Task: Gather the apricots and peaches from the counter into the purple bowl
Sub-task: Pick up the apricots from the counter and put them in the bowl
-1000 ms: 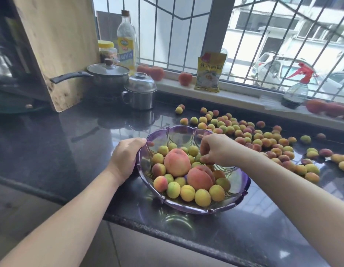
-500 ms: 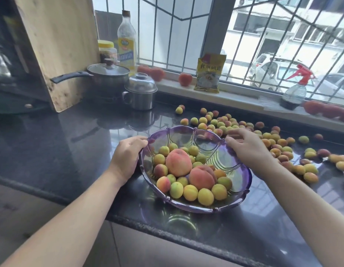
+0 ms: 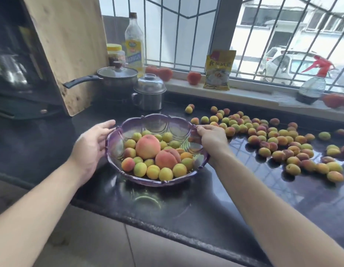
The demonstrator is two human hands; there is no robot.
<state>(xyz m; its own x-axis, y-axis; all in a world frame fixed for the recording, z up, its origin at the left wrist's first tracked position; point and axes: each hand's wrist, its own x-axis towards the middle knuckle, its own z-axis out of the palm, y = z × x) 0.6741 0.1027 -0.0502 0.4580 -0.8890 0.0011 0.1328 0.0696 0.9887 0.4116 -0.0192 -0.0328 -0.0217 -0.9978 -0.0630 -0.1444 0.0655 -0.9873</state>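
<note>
The purple bowl (image 3: 153,120) stands on the black counter (image 3: 205,199) and holds two peaches (image 3: 148,146) among several apricots. My left hand (image 3: 90,145) lies against the bowl's left rim with its fingers straight. My right hand (image 3: 211,138) grips the right rim with curled fingers. Many loose apricots (image 3: 279,141) are scattered over the counter to the right of the bowl, out to the right edge of the view.
A lidded pot (image 3: 117,78) and a steel lidded mug (image 3: 149,95) stand behind the bowl. A wooden board (image 3: 69,45) leans at the left. On the sill are an oil bottle (image 3: 134,43), a yellow packet (image 3: 218,71), a spray bottle (image 3: 312,83) and red fruit (image 3: 194,78).
My right hand left the fruit inside the bowl, swung over to the right rim and took hold of it. My left hand's fingers straightened along the left rim.
</note>
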